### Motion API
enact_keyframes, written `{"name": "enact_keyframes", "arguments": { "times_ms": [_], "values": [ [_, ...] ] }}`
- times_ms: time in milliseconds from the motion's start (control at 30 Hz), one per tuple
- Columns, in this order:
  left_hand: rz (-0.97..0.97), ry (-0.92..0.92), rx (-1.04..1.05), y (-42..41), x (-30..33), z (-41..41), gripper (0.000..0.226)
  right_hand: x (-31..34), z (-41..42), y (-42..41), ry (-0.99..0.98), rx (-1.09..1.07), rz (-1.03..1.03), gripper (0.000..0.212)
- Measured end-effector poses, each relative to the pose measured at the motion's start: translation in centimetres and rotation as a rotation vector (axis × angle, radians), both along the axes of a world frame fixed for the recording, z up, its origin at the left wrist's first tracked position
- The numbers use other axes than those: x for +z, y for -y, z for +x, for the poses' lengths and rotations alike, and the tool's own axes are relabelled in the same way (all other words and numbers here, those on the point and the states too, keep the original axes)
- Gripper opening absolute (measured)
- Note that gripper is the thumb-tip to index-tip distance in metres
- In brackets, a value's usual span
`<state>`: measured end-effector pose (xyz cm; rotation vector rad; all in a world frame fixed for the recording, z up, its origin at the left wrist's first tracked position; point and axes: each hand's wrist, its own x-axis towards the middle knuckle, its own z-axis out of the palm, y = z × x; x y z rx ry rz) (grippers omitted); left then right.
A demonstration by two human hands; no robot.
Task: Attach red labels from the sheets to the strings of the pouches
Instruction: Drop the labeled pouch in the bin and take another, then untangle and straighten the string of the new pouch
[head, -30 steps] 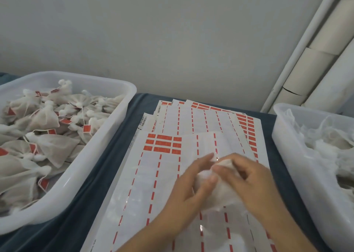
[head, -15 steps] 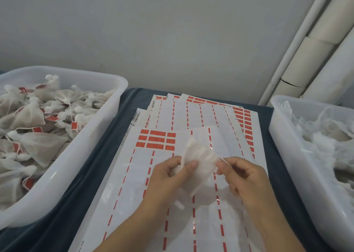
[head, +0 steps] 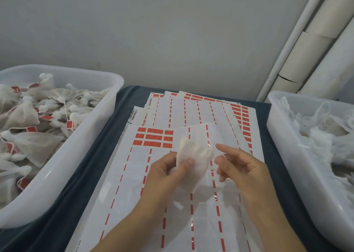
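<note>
So the left hand (head: 168, 167) has a white pouch (head: 193, 159) pinched between thumb and fingers, held up over the top label sheet (head: 134, 175) in the middle of the surface (head: 76, 194). The right hand (head: 243, 171) is just beside the pouch with fingers loosely spread, gripping nothing as far as I can see. A block of red labels (head: 153, 137) sits on the sheet just above and left of the pouch. More sheets (head: 201, 110) fan out behind. The left bin (head: 67, 167) is full of pouches with red tags, the right bin (head: 283, 156) holds plain white ones.
</note>
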<state>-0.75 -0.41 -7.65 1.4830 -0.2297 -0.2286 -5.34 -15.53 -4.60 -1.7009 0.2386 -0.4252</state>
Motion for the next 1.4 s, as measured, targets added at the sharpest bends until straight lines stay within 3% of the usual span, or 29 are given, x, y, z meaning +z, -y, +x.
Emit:
{"name": "enact_keyframes", "arguments": {
  "times_ms": [167,200,267,333,367,500,667,800,900,967,1067,1100,1167,1333,1400],
  "values": [
    [0.138,0.041,-0.003,0.1,0.1,-0.2,0.029,-0.3,-0.2,0.5,0.049,-0.113,-0.161,0.009],
    [0.273,0.148,-0.008,0.1,0.2,-0.4,0.032,-0.4,-0.2,0.4,0.05,-0.129,-0.207,0.007],
    [0.559,0.56,0.065,0.3,0.0,-0.6,0.057,-0.4,-0.3,0.0,0.072,-0.106,-0.296,0.004],
    [0.666,0.952,0.139,0.5,-0.5,-0.7,0.068,-0.6,-0.4,-0.8,0.134,-0.023,-0.465,0.006],
    [0.665,1.036,0.142,0.6,-0.6,-0.8,0.065,-0.7,-0.5,-1.2,0.194,0.006,-0.574,0.008],
    [0.554,1.161,0.192,0.1,-1.0,-0.6,0.03,-1.0,-0.7,-1.9,0.345,-0.074,-0.857,0.011],
    [0.574,1.175,0.313,-0.1,-0.6,0.3,0.025,0.2,-1.2,-0.6,0.417,-0.296,-0.797,0.01],
    [0.555,0.982,0.271,0.3,0.1,-0.1,0.024,0.7,-1.2,-0.6,0.296,-0.313,-0.477,0.009],
    [0.382,0.695,0.178,-0.1,0.8,-1.2,0.011,0.5,-1.1,-1.4,0.22,-0.177,-0.166,0.008],
    [0.158,0.362,0.029,-0.2,1.1,-1.6,0.042,0.5,-1.2,-1.7,0.218,-0.125,-0.105,0.009],
    [0.091,-0.286,-0.371,0.4,1.6,-1.4,0.068,0.6,-1.3,-2.0,0.239,-0.051,-0.108,0.009],
    [0.071,-0.408,-0.416,0.7,1.4,-1.1,0.072,0.6,-1.3,-2.0,0.249,-0.018,-0.109,0.009],
    [-0.079,-0.592,-0.317,0.9,1.2,-0.3,0.066,0.6,-1.3,-2.2,0.281,0.077,-0.169,0.015],
    [-0.726,-0.764,-0.172,-1.6,1.9,1.3,0.027,-0.3,-1.3,-2.5,0.337,0.219,-0.556,0.023],
    [-0.81,-0.758,-0.161,-2.5,2.2,1.7,0.018,-0.7,-1.0,-2.1,0.301,0.128,-0.686,0.018]
  ]
}}
